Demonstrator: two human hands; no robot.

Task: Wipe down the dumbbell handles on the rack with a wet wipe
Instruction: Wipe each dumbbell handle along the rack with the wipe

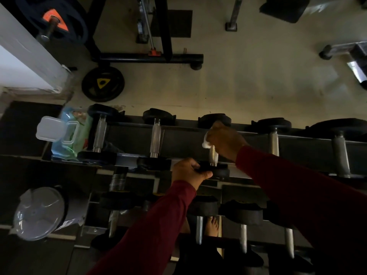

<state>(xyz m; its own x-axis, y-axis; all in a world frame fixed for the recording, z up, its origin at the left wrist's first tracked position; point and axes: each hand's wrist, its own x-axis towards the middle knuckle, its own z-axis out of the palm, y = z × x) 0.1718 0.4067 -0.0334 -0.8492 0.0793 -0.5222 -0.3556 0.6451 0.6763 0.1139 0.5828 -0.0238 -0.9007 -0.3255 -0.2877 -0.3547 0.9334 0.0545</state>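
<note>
The soft, damp wet wipe [206, 140] is clenched around the knurled dumbbell handle [213, 154] by the right hand [225, 140], at 12 o'clock from the left hand [188, 170], which grips the heavy near head [215, 172] on the rack [178, 138].

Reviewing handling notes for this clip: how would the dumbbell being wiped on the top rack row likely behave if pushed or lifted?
The dumbbell is probably heavy for its size: metal handle, thick black heads. It might roll if nudged, which could be why the left hand grips its near head while the right hand holds the wipe on it.
</note>
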